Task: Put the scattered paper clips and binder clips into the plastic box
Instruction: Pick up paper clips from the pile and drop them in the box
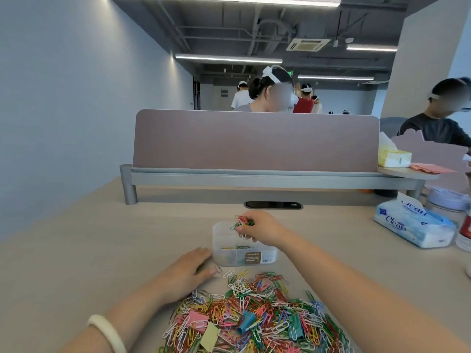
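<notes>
A clear plastic box (pixel 265 261) with a brown label stands on the desk in front of me; a few clips lie inside it. My right hand (pixel 262 231) hovers over the box, fingers closed on a bunch of coloured paper clips (pixel 243 222). My left hand (pixel 188 272) rests flat on the desk just left of the box, fingers apart, touching a loose clip. A large pile of coloured paper clips (pixel 254 309) spreads across the near desk, with a pink binder clip (pixel 198 321), a blue one (pixel 246 323) and a yellow-green one (pixel 210 338) among them.
A tissue pack (pixel 413 222) lies at the right, with a bottle (pixel 465 233) beside it. A mauve divider panel (pixel 254 141) on a grey rail crosses the back of the desk, with a cable slot (pixel 274 205) in front. People sit beyond it.
</notes>
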A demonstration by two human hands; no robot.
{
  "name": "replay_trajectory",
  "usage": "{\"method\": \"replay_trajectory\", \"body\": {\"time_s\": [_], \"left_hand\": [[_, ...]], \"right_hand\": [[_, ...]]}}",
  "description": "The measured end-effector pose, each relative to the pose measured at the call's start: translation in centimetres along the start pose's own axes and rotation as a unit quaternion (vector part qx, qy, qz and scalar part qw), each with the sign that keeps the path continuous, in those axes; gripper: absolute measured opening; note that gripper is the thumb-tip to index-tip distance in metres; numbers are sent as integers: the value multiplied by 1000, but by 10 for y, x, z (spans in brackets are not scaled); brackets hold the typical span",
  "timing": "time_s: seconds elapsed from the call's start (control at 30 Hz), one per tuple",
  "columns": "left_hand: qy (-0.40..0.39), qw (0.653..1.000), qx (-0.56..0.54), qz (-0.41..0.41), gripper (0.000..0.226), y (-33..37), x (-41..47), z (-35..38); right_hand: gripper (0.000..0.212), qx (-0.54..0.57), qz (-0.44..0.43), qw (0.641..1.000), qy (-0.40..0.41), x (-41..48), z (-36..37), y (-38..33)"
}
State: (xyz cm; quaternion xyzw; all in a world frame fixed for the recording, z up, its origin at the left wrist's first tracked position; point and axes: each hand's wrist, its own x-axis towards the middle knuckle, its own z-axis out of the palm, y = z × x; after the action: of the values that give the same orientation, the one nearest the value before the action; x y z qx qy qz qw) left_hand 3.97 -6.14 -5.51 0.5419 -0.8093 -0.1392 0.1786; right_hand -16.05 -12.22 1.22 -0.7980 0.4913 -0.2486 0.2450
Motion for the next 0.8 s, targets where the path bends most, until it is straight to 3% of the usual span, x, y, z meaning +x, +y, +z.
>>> {"method": "replay_trajectory", "body": {"time_s": [0.07, 0.1, 0.2, 0.33, 0.53, 0.67, 0.8], "left_hand": [[-29, 999, 25, -2, 99, -6, -1, 3], [-34, 999, 38, -8, 99, -6, -3, 4], [-24, 998, 64, -15, 59, -1, -8, 3], [-35, 999, 32, -7, 42, 14, -19, -1], [-72, 997, -29, 12, 41, 34, -32, -4], [-60, 998, -34, 4, 43, 42, -27, 0], [-88, 995, -36, 28, 49, 51, -25, 4]], "right_hand": [[21, -106, 1, 994, -22, 9, 7, 4], [22, -153, -5, 988, -28, 11, 10, 5], [21, -198, -29, 979, -33, 10, 13, 4], [24, -158, -29, 986, -38, 3, 8, 7], [13, -26, -73, 996, 34, -40, -6, 14], [15, -20, -56, 998, -14, -80, -3, 33], [38, -43, -40, 996, -62, -108, 9, 49]]}}
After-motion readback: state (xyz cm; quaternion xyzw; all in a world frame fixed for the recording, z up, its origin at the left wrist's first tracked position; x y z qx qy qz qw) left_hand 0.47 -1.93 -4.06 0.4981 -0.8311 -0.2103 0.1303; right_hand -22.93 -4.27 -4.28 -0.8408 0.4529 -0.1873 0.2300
